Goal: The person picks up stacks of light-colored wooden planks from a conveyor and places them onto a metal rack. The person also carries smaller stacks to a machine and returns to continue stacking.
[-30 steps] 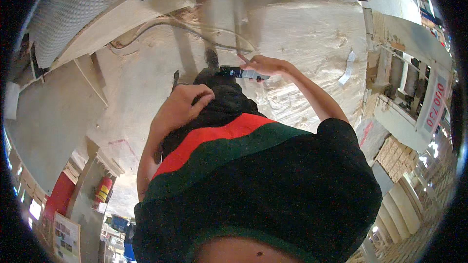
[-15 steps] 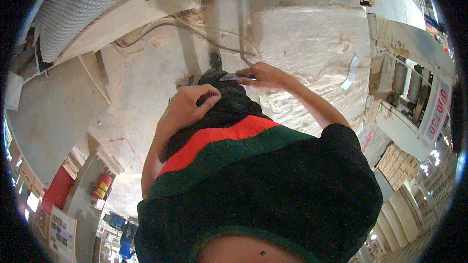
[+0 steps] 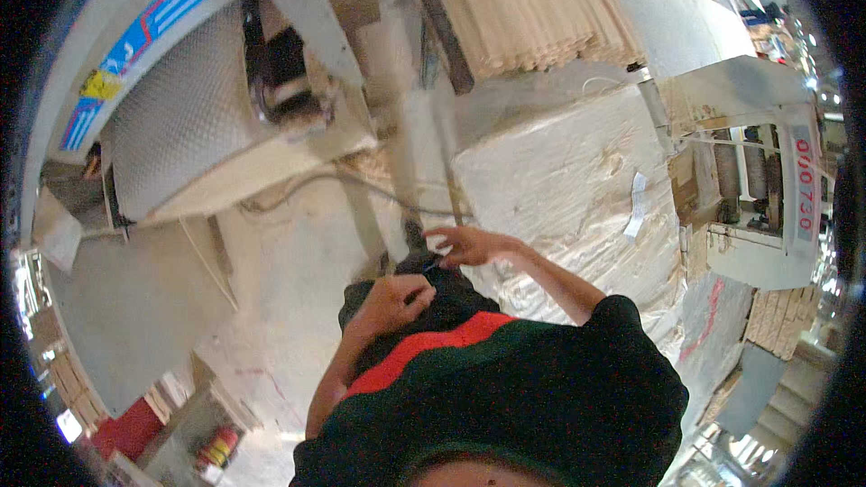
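My left hand (image 3: pixel 393 301) is curled closed in front of my waist, over dark clothing (image 3: pixel 451 299). Whether its fingers pinch anything is hidden. Ahead and to the right, my right hand (image 3: pixel 476 246) is bent, its index finger reaching forward and the other fingers curled. Below those fingers shows a small bluish, shiny sliver (image 3: pixel 432 267) of a thin thing, too small and blurred to name. The two hands are apart, close to each other. A black shirt (image 3: pixel 505 397) with a red and green band covers my body.
A plastic-wrapped pale stack (image 3: pixel 568 180) stands right of my hands. Thin wooden strips (image 3: pixel 532 9) lie piled beyond it. A machine with a mesh guard (image 3: pixel 180 117) is at far left, a roller machine (image 3: pixel 749 171) at right. A cable (image 3: pixel 361 182) runs across the floor ahead.
My view has tilted up, so more of the wood strips and left machine shows and my hands sit lower. The thin silvery thing by my right hand is now mostly hidden.
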Demonstrator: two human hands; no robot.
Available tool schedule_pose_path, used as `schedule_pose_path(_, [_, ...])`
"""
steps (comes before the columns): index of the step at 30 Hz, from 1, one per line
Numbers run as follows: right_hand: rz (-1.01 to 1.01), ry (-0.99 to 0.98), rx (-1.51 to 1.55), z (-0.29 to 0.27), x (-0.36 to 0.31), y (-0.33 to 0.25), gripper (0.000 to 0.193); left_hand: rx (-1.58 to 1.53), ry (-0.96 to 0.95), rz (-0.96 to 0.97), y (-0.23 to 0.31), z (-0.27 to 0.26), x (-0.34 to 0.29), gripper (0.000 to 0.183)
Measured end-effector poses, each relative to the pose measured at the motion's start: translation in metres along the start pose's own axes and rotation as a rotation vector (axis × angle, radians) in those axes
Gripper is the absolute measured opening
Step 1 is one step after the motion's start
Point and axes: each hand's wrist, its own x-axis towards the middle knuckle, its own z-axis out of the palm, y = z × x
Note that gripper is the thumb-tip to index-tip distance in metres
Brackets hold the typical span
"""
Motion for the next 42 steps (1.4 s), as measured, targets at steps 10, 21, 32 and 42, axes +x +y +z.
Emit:
schedule_pose_path(10, [0.056,0.691,-0.070,-0.022,-0.035,0.027,0.052,-0.066,0.038,0.130,-0.006,0.002,0.066,0.027])
schedule_pose_path(21, [0.594,2.006,-0.372,-0.080,-0.082,0.097,0.060,-0.188,-0.003,0.222,0.031,-0.053,0.256,0.025])
schedule_pose_path(32, [1.082,2.112,-0.149,-0.185,-0.080,0.137,0.072,-0.172,0.684,0.002,0.016,-0.117,0.506,0.043])
schedule_pose_path(42, [1.379,2.075,-0.337,-0.203,-0.046,0.127,0.069,-0.001,0.876,-0.059,-0.052,-0.075,0.596,0.078])
